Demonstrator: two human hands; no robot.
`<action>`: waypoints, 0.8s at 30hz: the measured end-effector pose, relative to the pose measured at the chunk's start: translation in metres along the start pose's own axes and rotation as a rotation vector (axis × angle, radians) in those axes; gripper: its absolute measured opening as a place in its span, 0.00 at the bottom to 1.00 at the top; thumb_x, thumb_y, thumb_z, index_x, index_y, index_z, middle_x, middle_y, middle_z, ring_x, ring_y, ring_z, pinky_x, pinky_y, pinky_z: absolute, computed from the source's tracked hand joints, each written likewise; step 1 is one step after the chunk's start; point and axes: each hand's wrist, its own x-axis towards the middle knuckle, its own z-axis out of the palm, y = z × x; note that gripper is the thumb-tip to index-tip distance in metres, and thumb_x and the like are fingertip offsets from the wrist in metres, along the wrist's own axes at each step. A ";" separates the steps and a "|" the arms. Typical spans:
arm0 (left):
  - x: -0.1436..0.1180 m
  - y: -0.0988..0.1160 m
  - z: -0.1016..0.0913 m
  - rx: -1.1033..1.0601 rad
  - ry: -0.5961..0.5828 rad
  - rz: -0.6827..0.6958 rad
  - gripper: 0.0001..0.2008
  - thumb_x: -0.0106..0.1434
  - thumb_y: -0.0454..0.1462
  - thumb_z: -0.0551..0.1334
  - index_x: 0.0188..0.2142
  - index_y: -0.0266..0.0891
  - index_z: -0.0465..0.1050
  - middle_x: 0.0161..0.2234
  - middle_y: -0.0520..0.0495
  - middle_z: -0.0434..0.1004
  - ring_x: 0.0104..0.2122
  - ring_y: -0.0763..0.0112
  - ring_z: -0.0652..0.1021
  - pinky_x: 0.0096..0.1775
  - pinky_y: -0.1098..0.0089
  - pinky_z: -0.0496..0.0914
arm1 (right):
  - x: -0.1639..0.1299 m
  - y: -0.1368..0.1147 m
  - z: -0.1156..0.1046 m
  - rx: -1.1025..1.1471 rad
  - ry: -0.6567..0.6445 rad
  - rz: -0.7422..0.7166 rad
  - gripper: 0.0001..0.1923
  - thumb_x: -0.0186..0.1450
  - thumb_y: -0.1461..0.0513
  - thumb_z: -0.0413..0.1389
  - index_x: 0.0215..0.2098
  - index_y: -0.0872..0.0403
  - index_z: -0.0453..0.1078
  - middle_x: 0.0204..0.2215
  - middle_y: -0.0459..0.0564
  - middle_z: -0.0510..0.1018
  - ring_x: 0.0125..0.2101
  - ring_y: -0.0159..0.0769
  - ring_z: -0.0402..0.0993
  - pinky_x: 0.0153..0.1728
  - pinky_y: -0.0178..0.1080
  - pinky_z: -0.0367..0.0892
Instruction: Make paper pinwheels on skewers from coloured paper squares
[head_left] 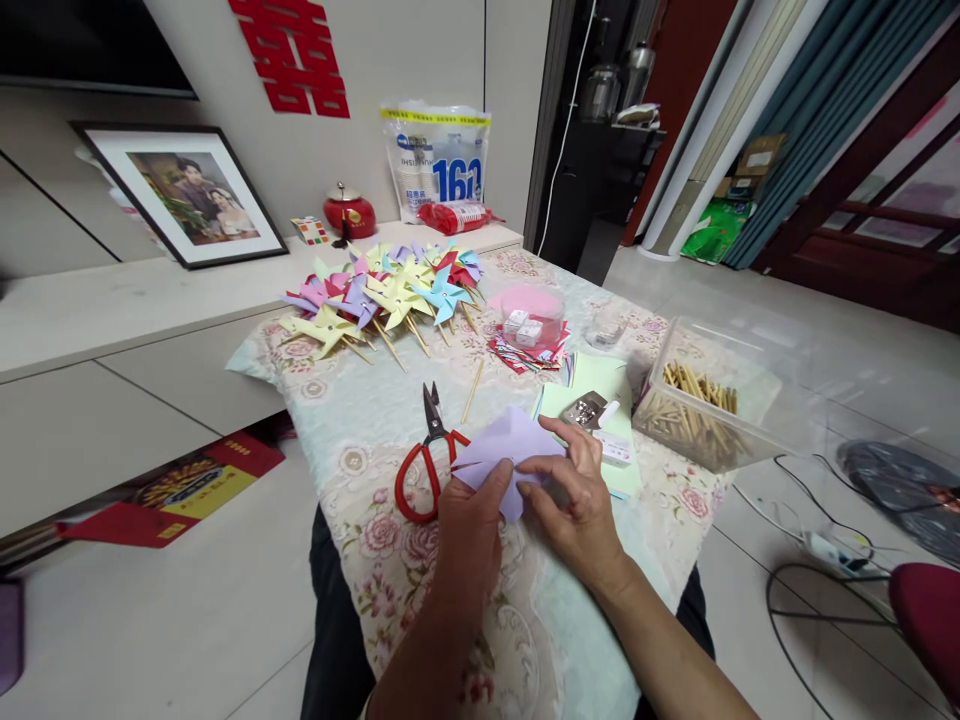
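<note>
Where both hands meet, lilac paper (near edge hidden), fingers pinching

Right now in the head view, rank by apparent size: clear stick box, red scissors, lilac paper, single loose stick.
1. clear stick box, clearly largest.
2. lilac paper and red scissors: look alike in extent, and the left hand and right hand hide part of the paper, so unranked.
3. loose stick, smallest.

Red-handled scissors lay on table; finished pinwheels piled at far end; clear box of sticks at right; framed photo leaned against wall.
</note>
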 end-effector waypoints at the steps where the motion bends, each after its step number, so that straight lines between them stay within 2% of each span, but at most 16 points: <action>1: 0.000 0.000 0.000 -0.006 -0.005 0.006 0.14 0.48 0.37 0.73 0.35 0.37 0.79 0.32 0.47 0.84 0.35 0.59 0.82 0.40 0.64 0.75 | 0.000 0.000 0.001 -0.014 -0.005 -0.017 0.09 0.63 0.69 0.57 0.38 0.51 0.75 0.59 0.56 0.66 0.58 0.53 0.59 0.58 0.60 0.56; 8: 0.002 0.003 0.002 -0.064 -0.022 -0.001 0.12 0.48 0.36 0.72 0.35 0.40 0.79 0.35 0.46 0.84 0.41 0.56 0.82 0.46 0.61 0.74 | 0.001 -0.004 0.002 -0.094 -0.015 -0.118 0.15 0.64 0.72 0.53 0.40 0.51 0.76 0.62 0.55 0.61 0.60 0.55 0.56 0.57 0.63 0.57; 13: 0.003 0.002 0.001 -0.067 -0.004 -0.027 0.15 0.48 0.36 0.71 0.38 0.41 0.79 0.36 0.47 0.84 0.42 0.55 0.82 0.45 0.61 0.75 | -0.002 -0.005 0.003 -0.124 -0.039 -0.157 0.15 0.64 0.72 0.54 0.41 0.49 0.76 0.65 0.53 0.56 0.61 0.58 0.52 0.58 0.66 0.55; 19: 0.003 0.000 -0.002 -0.036 0.018 -0.083 0.15 0.47 0.37 0.72 0.37 0.42 0.79 0.37 0.47 0.84 0.40 0.55 0.82 0.40 0.61 0.76 | -0.003 -0.004 0.002 -0.141 -0.054 -0.158 0.09 0.65 0.70 0.56 0.34 0.50 0.76 0.63 0.53 0.60 0.61 0.58 0.51 0.57 0.66 0.56; 24: 0.001 0.001 -0.002 -0.063 0.003 -0.081 0.11 0.49 0.36 0.71 0.34 0.41 0.79 0.35 0.47 0.84 0.38 0.58 0.83 0.38 0.64 0.76 | -0.001 -0.006 0.001 -0.087 -0.051 -0.101 0.08 0.65 0.69 0.55 0.33 0.52 0.74 0.62 0.54 0.63 0.60 0.56 0.53 0.58 0.64 0.55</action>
